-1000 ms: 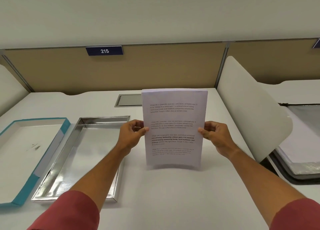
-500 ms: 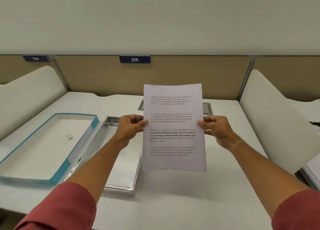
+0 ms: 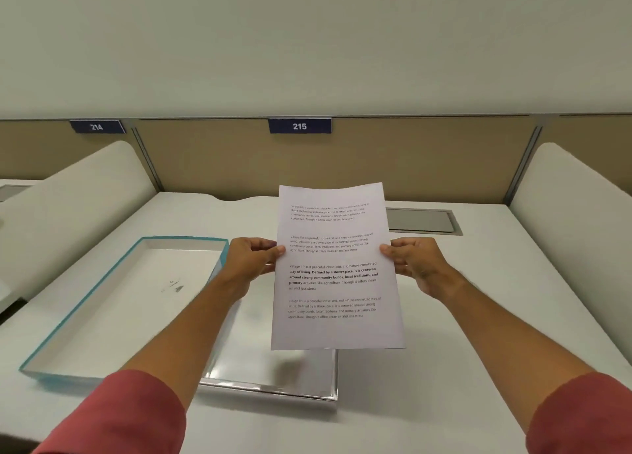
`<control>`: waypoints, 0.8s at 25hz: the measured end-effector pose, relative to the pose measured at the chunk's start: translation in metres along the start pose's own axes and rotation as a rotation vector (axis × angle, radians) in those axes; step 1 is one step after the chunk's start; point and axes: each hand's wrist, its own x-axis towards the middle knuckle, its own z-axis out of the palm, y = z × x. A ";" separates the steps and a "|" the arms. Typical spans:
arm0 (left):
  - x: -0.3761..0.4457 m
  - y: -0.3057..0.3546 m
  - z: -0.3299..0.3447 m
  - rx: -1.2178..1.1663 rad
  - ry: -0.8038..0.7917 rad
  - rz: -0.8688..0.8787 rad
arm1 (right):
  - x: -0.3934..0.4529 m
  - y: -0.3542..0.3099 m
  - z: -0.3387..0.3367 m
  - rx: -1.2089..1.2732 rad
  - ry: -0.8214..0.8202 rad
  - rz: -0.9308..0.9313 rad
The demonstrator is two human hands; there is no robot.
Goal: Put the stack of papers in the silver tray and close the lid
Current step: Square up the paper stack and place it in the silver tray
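Two forearms in red sleeves (image 3: 113, 416) enter from the lower corners of the head view and extend forward over the white tabletop (image 3: 444, 402). Directly beyond the left forearm, the silver tray (image 3: 273, 381) lies flat on the tabletop; its near rim and reflective floor are visible, and its far portion is hidden behind the papers and the left arm. Just beside the tray on its left lies the lid (image 3: 113, 303), a shallow box with a teal outer edge and a white interior, open side up and bearing a small dark mark on its inner face. The stack of papers (image 3: 337, 269) is held upright in the air above the right portion of the tray, printed side toward the camera, with four blocks of text visible; its lower edge is clear of the tray. The left hand (image 3: 251, 260) is closed on the left edge of the stack, thumb on the front face. The right hand (image 3: 415, 263) is closed on the right edge in the same manner. Beyond the papers, a grey recessed panel (image 3: 422, 221) is set into the tabletop. White curved dividers (image 3: 574, 221) stand at both sides. The tan back partition (image 3: 205, 159) carries blue labels reading 214 (image 3: 96, 127) and 215 (image 3: 299, 126).
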 end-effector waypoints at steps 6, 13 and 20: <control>0.035 -0.024 -0.065 0.011 -0.072 -0.099 | 0.005 0.028 0.077 -0.016 0.105 0.108; 0.053 -0.060 -0.094 0.088 -0.057 -0.208 | 0.000 0.057 0.129 -0.097 0.263 0.236; 0.059 -0.083 -0.093 0.206 0.005 -0.271 | 0.012 0.084 0.149 -0.218 0.335 0.304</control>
